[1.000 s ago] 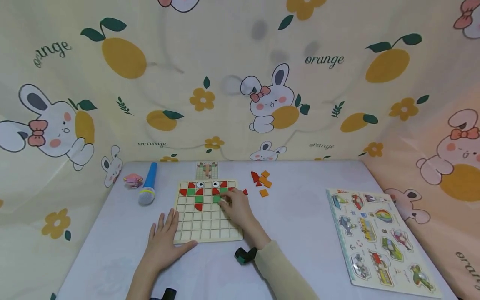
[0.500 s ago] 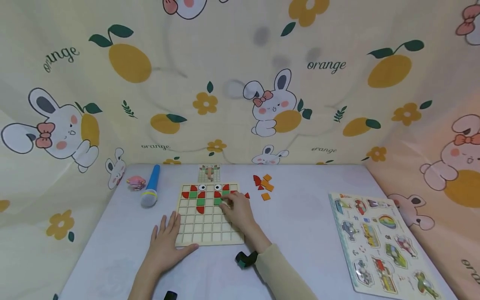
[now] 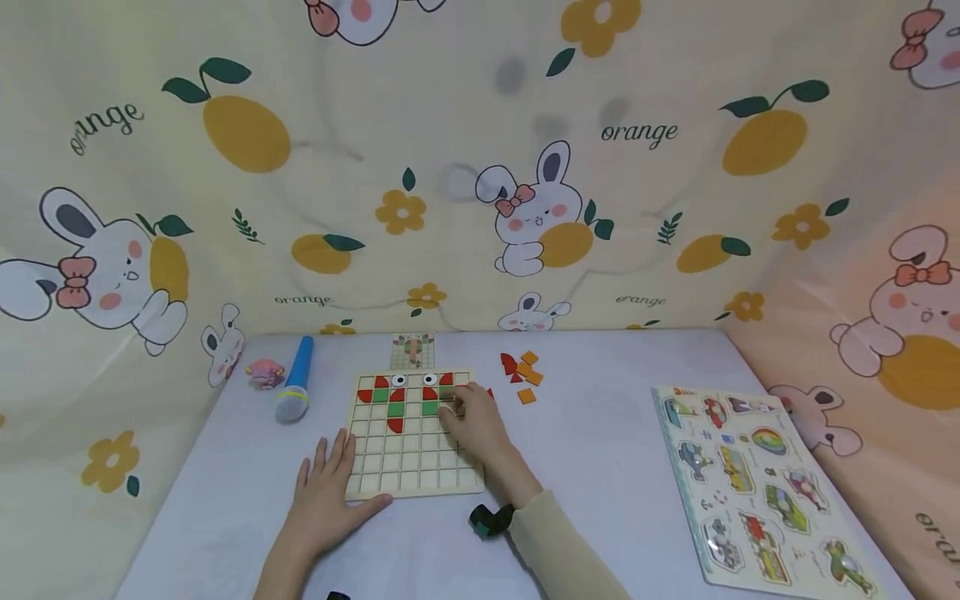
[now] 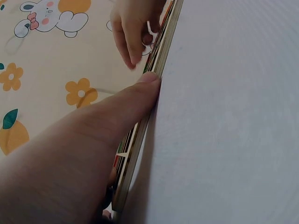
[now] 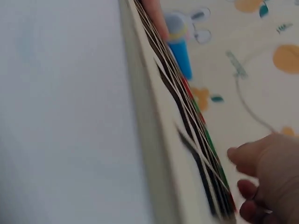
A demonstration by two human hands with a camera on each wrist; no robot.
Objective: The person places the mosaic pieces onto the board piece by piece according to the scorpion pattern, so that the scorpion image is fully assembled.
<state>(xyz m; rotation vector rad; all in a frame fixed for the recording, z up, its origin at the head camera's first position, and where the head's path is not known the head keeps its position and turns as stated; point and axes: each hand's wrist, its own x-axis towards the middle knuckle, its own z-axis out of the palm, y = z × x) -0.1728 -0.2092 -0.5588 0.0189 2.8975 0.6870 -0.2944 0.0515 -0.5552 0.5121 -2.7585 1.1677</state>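
Note:
A pale gridded board (image 3: 399,479) lies on the table, bearing red and green pieces and two eye discs near its far edge. My left hand (image 3: 326,496) is spread at the board's near left corner, its thumb (image 4: 126,105) along the front edge. Over the board's upper right hovers my right hand (image 3: 476,425), fingertips close above a green tile (image 3: 430,408) and a red quarter piece (image 3: 446,380). In the right wrist view the right hand's fingers (image 5: 250,154) bend loosely beside the board, and no piece shows between them. The hand covers the right-hand pieces.
Loose orange squares (image 3: 527,396) and red pieces (image 3: 508,363) lie right of the board. A small pattern card (image 3: 412,351) sits behind it. A blue toy microphone (image 3: 298,379) and a pink toy (image 3: 265,373) stand left; a picture puzzle board (image 3: 765,492) lies far right.
The head view shifts slightly. My right hand has edged toward the back of the board, now covering more of the red pieces at its right. My left hand keeps its place.

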